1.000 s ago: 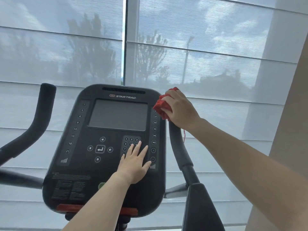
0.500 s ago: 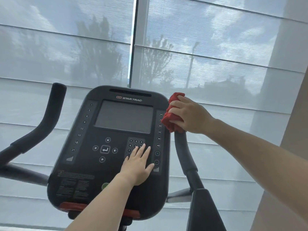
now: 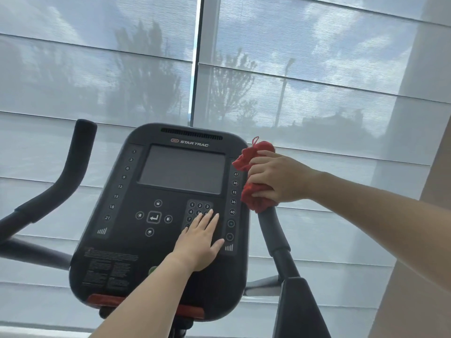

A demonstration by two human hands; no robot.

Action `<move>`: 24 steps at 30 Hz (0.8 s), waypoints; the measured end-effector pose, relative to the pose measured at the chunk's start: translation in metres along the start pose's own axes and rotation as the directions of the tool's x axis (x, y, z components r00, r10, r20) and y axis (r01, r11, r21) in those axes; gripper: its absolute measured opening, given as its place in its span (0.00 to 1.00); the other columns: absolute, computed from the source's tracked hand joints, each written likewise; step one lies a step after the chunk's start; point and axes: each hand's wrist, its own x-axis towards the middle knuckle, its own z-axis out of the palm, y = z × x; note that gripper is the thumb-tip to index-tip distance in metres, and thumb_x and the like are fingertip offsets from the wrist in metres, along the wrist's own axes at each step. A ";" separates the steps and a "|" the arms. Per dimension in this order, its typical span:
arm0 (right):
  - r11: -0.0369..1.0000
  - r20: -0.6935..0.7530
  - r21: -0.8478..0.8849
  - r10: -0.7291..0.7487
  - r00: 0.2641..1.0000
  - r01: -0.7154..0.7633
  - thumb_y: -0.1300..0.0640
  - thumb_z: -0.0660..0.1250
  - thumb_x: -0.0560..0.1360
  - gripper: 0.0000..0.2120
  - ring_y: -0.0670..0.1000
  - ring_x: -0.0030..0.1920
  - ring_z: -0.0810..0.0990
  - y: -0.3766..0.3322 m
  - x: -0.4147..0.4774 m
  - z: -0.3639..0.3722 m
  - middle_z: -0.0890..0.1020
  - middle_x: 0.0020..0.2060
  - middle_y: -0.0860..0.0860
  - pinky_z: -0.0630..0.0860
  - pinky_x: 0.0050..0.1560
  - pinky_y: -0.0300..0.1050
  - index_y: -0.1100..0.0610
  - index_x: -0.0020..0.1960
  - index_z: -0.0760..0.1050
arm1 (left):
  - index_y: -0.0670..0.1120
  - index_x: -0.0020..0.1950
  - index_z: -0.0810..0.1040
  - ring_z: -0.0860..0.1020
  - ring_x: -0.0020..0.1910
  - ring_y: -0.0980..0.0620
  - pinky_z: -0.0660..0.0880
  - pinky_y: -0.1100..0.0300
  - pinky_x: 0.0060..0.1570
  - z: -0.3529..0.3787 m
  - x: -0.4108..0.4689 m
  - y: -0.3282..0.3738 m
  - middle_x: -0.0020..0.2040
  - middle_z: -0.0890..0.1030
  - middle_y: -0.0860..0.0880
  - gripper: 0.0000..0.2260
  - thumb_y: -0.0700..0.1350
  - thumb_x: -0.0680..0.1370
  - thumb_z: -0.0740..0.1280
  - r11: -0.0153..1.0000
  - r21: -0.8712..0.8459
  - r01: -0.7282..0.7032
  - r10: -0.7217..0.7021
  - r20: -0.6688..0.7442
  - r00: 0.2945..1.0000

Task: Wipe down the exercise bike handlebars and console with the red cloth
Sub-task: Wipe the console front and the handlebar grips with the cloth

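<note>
Head view, items as seen.

Right hand (image 3: 280,176): fingers (image 3: 258,170) curled round the red cloth (image 3: 255,200), gripping it against the top end of the right handlebar (image 3: 273,230). The cloth is bunched, with folds sticking out above and below the fingers and a loose thread loop at its upper edge. The bare black grip runs down from just under the fingers to a black upright post.

Left hand (image 3: 199,247): fingers (image 3: 207,215) straight and close together, lying flat on the console (image 3: 122,240) and holding nothing. The fingertips cover the lower rows of the number keypad (image 3: 195,206); keys 1, 2 and 3 show just beyond them. Plus and minus buttons sit just beside the thumb.

Console: black, lettered "STAR TRAC" at the top. The dark screen (image 3: 181,169) lies beyond the left fingertips, and the arrow and enter buttons lie to the left of those fingers. The right-hand column of numbers stands between the flat fingers and the cloth-holding fingers.

Left handlebar (image 3: 66,172): black, curved upward, well apart from both hands.

Background: pale window blinds (image 3: 317,93), with tree and lamp-post outlines showing through.
</note>
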 end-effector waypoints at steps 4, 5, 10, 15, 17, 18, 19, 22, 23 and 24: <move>0.998 -0.016 0.051 -0.023 1.000 0.023 0.42 0.60 0.76 0.16 0.50 0.67 0.69 0.004 -0.007 -0.001 0.78 0.57 0.45 0.56 0.72 0.50 0.49 0.57 0.77 | 0.51 0.77 0.43 0.41 0.76 0.54 0.53 0.49 0.74 0.000 0.000 -0.001 0.78 0.41 0.56 0.29 0.58 0.80 0.51 1.000 0.000 -0.004 0.004 -0.001 1.000; 0.999 -0.041 0.047 -0.005 0.999 0.007 0.41 0.60 0.76 0.17 0.51 0.69 0.67 0.005 -0.010 0.001 0.77 0.60 0.46 0.56 0.73 0.51 0.49 0.59 0.76 | 0.51 0.77 0.43 0.41 0.76 0.54 0.53 0.50 0.74 0.000 0.000 -0.002 0.78 0.41 0.56 0.29 0.58 0.80 0.51 1.000 0.001 -0.003 0.003 0.000 1.000; 0.997 -0.132 0.064 0.047 0.990 -0.039 0.41 0.62 0.75 0.17 0.53 0.67 0.68 -0.008 -0.022 0.016 0.77 0.60 0.47 0.57 0.71 0.53 0.49 0.59 0.76 | 0.51 0.77 0.43 0.41 0.76 0.54 0.52 0.50 0.74 -0.002 0.000 -0.001 0.78 0.42 0.56 0.29 0.58 0.80 0.51 1.000 0.003 -0.007 0.007 0.001 1.000; 0.990 -0.088 0.126 -0.055 0.995 0.066 0.44 0.63 0.75 0.14 0.50 0.61 0.72 -0.014 -0.027 0.023 0.79 0.55 0.46 0.58 0.70 0.45 0.49 0.55 0.78 | 0.51 0.77 0.43 0.41 0.76 0.54 0.52 0.50 0.74 -0.002 0.000 -0.003 0.78 0.41 0.56 0.29 0.58 0.80 0.51 1.000 0.008 -0.007 0.007 0.005 1.000; 0.982 -0.084 0.166 -0.073 0.994 0.086 0.46 0.64 0.75 0.12 0.49 0.58 0.73 -0.018 -0.030 0.023 0.80 0.54 0.46 0.57 0.69 0.41 0.50 0.54 0.78 | 0.51 0.77 0.43 0.42 0.76 0.54 0.52 0.50 0.74 -0.001 0.000 -0.003 0.78 0.41 0.56 0.29 0.58 0.80 0.51 1.000 0.012 -0.008 0.008 0.004 1.000; 0.976 -0.088 0.201 -0.073 0.993 0.090 0.46 0.65 0.75 0.11 0.49 0.57 0.74 -0.020 -0.031 0.022 0.80 0.52 0.46 0.58 0.67 0.39 0.51 0.53 0.78 | 0.51 0.77 0.43 0.42 0.76 0.54 0.52 0.50 0.74 -0.001 0.000 -0.003 0.78 0.41 0.55 0.29 0.58 0.80 0.51 1.000 0.012 -0.008 0.008 0.005 1.000; 0.964 -0.095 0.251 -0.069 0.993 0.091 0.47 0.66 0.75 0.11 0.48 0.55 0.75 -0.023 -0.032 0.022 0.81 0.51 0.45 0.60 0.66 0.38 0.51 0.53 0.79 | 0.51 0.77 0.43 0.42 0.76 0.54 0.52 0.50 0.74 -0.001 -0.001 -0.003 0.78 0.42 0.55 0.30 0.58 0.80 0.51 1.000 0.011 -0.009 0.008 0.005 1.000; 0.890 -0.123 0.453 0.004 0.992 0.053 0.49 0.67 0.74 0.09 0.44 0.50 0.76 -0.034 -0.040 0.023 0.82 0.47 0.44 0.70 0.58 0.38 0.51 0.51 0.79 | 0.51 0.77 0.42 0.42 0.76 0.54 0.52 0.50 0.74 -0.001 0.000 -0.003 0.78 0.41 0.55 0.30 0.58 0.80 0.51 1.000 0.012 -0.009 0.009 0.001 1.000; 0.869 -0.131 0.493 0.041 0.991 0.029 0.49 0.67 0.74 0.09 0.42 0.51 0.76 -0.037 -0.044 0.024 0.81 0.49 0.44 0.72 0.56 0.40 0.50 0.52 0.79 | 0.51 0.77 0.42 0.41 0.76 0.53 0.52 0.50 0.74 -0.001 0.001 -0.003 0.78 0.41 0.55 0.30 0.58 0.80 0.51 1.000 0.014 -0.009 0.009 0.000 1.000; 0.858 -0.141 0.513 0.077 0.987 0.007 0.49 0.67 0.74 0.10 0.42 0.54 0.75 -0.039 -0.048 0.026 0.79 0.53 0.44 0.73 0.55 0.41 0.49 0.54 0.78 | 0.51 0.77 0.42 0.41 0.76 0.53 0.52 0.49 0.74 0.000 0.001 -0.003 0.78 0.41 0.55 0.30 0.58 0.80 0.51 1.000 0.017 -0.009 0.009 0.001 1.000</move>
